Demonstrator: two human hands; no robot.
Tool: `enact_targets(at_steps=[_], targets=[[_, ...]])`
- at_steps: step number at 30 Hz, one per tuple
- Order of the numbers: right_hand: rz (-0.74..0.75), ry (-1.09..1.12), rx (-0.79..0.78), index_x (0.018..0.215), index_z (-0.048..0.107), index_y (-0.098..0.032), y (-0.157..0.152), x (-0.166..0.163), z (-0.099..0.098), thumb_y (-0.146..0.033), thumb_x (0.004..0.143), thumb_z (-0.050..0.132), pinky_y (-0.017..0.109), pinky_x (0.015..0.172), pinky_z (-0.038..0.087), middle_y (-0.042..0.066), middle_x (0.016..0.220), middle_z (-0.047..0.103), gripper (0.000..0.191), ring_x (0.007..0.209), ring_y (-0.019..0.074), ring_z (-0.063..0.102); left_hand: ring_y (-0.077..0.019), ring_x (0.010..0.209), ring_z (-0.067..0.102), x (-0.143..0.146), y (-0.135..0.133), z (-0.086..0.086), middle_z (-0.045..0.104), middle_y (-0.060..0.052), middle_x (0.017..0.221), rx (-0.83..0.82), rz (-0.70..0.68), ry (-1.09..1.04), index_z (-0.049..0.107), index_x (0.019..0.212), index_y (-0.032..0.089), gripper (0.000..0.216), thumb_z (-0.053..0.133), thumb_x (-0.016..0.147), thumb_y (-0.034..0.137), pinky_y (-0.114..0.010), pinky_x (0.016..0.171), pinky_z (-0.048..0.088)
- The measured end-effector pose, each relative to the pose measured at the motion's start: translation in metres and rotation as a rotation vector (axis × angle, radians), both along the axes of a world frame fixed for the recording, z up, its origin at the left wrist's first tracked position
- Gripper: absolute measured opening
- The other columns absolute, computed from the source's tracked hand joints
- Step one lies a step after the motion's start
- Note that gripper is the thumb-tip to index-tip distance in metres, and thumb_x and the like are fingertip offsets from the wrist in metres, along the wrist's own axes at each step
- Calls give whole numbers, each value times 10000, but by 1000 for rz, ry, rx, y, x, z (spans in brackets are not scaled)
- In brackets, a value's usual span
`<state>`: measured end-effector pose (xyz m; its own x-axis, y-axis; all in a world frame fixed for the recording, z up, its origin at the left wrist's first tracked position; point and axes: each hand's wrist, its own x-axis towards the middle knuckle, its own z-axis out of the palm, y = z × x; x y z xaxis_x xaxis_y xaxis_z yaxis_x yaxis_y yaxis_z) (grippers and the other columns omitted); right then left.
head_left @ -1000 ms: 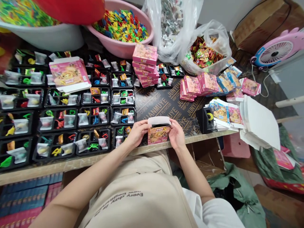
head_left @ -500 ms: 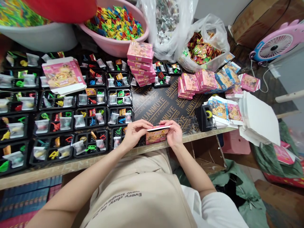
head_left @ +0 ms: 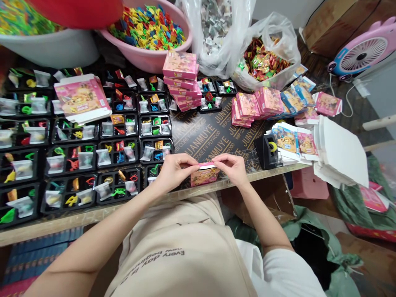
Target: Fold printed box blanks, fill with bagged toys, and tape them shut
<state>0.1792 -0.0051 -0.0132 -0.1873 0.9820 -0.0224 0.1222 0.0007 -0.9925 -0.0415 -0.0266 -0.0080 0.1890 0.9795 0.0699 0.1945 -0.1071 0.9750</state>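
Note:
A small pink printed box [head_left: 204, 175] stands at the near table edge, its top flap folded down. My left hand [head_left: 173, 170] pinches the left end of that flap. My right hand [head_left: 233, 168] pinches the right end, fingers pressed on the box top. Black trays [head_left: 123, 152] holding small coloured toys and clear packets lie just left of my left hand. A black tape dispenser [head_left: 267, 151] stands right of my right hand.
A stack of pink boxes [head_left: 182, 80] and rows of more boxes [head_left: 262, 105] lie behind. A pink basin [head_left: 148, 37] of coloured plastic pieces and two plastic bags [head_left: 262, 62] stand at the back. Flat box blanks [head_left: 337, 152] lie right, a fan [head_left: 360, 53] beyond.
The box's white top flap, standing up a second ago, has been folded down shut. Both hands moved from the box's sides up onto its top.

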Motion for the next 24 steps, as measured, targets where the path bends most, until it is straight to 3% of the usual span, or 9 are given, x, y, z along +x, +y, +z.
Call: enact_targets(at_steps=[7,13,14,16,18,19,22,24], targets=[[42,-95,159,797,801,-300,-7,9,-6,-310,783,780,453,866,559,36,881,796,28,854,248,727,-170,821,689,-2,-20,-9,744,-101,953,432,-39,265,721,835,180,166,581,918,208,-282,738,557],[83,-242,333,965,790,-346,-22,27,-5,-345,769,791,518,1029,481,35,1121,770,195,1101,286,671,-188,819,644,18,-17,-3,698,-80,930,519,-141,544,655,958,180,161,505,975,236,-292,709,519],[8,-295,359,1020,778,-344,-22,41,-3,-351,776,784,508,1058,459,40,1177,747,245,1146,283,645,-188,814,638,22,-14,-1,688,-74,928,531,-164,585,644,998,182,174,480,988,240,-286,698,507],[-299,-433,413,1092,754,-315,-21,83,-1,-357,819,731,481,1065,441,68,1214,702,277,1170,272,609,-186,802,622,29,-6,1,662,-64,916,568,-184,635,622,1069,185,211,424,1005,222,-278,686,488],[-674,-583,425,1047,756,-256,-17,137,0,-360,851,664,452,993,469,99,1123,666,240,1086,258,604,-197,817,605,33,3,0,633,-64,915,597,-164,650,600,1148,188,242,406,1002,203,-287,702,482],[-741,-651,374,988,762,-225,-15,163,-2,-368,812,687,438,935,486,106,1080,643,239,1012,253,603,-205,827,597,34,7,-1,622,-66,918,608,-154,652,586,1191,190,269,404,994,185,-295,708,480],[-636,-720,147,858,768,-196,-9,223,-8,-411,717,746,422,870,479,75,954,616,258,849,212,571,-226,819,570,37,17,-10,600,-72,909,647,-175,659,562,1266,199,357,407,952,131,-324,706,470],[-530,-668,60,830,772,-200,-5,240,-13,-433,699,755,407,853,469,55,919,613,268,814,191,553,-229,789,552,39,18,-18,590,-74,888,685,-198,678,561,1283,198,401,409,925,102,-338,698,463]])
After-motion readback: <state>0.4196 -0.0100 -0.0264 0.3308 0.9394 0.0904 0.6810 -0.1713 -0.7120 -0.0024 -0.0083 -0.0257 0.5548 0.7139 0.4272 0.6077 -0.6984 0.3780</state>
